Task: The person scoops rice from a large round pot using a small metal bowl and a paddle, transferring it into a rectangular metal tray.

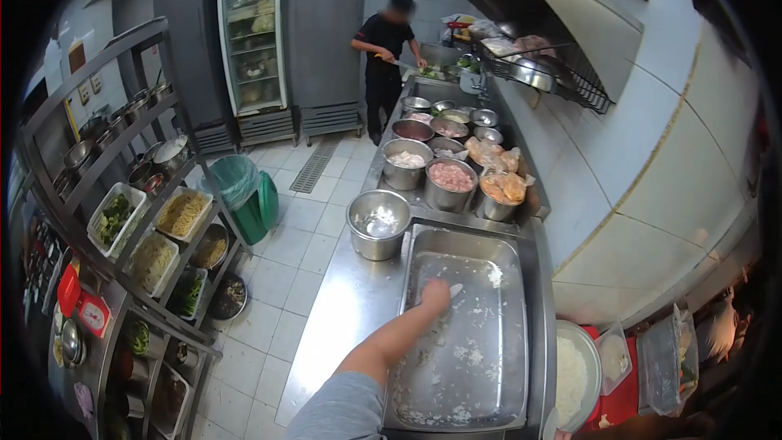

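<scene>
Our left hand [436,293] reaches into the shallow steel pan [503,330], fingers apparently closed round a pale flat piece [456,288]. White bits [468,354] scatter across the pan floor on our side of the hand; more lie beyond it, to its right. To work neatly, we would probably keep the piece low and flat, use long strokes and follow the corners. Just beyond the hand, to its left, stands a steel pot [379,224]. Our right hand is out of view. Our knuckles mask the grip, so we cannot tell what the piece is; the pale object [552,425] nearer us, right of the hand, is cut off.
</scene>
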{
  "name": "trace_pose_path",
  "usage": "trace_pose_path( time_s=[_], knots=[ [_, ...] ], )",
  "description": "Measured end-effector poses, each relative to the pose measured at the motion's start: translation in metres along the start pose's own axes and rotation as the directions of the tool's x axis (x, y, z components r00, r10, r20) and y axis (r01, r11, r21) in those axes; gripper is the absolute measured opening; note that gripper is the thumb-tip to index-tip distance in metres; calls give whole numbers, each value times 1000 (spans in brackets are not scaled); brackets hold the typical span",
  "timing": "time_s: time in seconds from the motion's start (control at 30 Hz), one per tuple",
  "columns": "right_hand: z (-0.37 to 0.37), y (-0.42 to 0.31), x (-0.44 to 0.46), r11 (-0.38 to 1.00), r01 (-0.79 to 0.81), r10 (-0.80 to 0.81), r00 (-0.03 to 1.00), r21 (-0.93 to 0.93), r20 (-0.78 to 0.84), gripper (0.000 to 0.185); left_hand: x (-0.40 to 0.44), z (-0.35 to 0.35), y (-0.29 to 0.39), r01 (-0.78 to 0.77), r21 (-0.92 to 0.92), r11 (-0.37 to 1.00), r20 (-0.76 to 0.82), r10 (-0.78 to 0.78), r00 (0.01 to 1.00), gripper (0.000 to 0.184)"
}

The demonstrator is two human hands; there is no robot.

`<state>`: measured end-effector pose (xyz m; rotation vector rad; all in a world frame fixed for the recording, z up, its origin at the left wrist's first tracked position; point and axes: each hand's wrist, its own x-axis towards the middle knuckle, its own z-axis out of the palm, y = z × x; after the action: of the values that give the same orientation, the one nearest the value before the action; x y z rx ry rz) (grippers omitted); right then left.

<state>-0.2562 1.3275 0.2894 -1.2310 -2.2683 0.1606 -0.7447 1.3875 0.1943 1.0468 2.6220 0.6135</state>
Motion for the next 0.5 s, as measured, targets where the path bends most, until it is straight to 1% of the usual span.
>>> trace_pose_path(
  time_s=[0.03,0.13,0.17,0.23,0.27,0.3,0.33,0.37,0.4,0.47,0.5],
  knots=[
    [-9,-16,7,1000,-17,16,999,7,33,35,-2,1,1,-9,8,1000,-30,9,1000,21],
    [-14,-27,10,995,-91,88,994,42,66,36,2,14,4,-72,104,992,80,64,995,23],
    [-9,-17,8,997,-59,56,997,50,61,38,1,17,4,-70,47,996,93,65,994,23],
    [-1,0,3,982,-102,97,995,161,36,39,0,9,7,-67,-66,996,109,74,991,24],
    [2,6,2,969,-122,120,993,217,22,39,6,3,6,-131,-177,975,67,144,987,24],
    [0,-2,5,984,-87,85,996,155,22,40,15,-8,5,-196,-283,939,18,210,978,25],
    [-7,-16,8,994,-53,51,998,93,25,40,17,-35,7,-223,-384,896,-89,204,975,27],
    [-11,-24,9,999,-18,17,999,31,31,40,18,-68,7,-256,-477,841,-194,184,964,28],
    [-12,-25,10,1000,-10,9,999,23,32,40,28,-89,2,-289,-605,742,-292,131,947,26],
    [-12,-26,10,1000,4,-4,1000,10,30,40,24,-159,-6,-442,-693,569,-519,30,854,21],
    [-13,-26,11,1000,-10,10,999,13,46,40,38,-175,-21,-540,-691,480,-629,-30,777,20]
  ],
)
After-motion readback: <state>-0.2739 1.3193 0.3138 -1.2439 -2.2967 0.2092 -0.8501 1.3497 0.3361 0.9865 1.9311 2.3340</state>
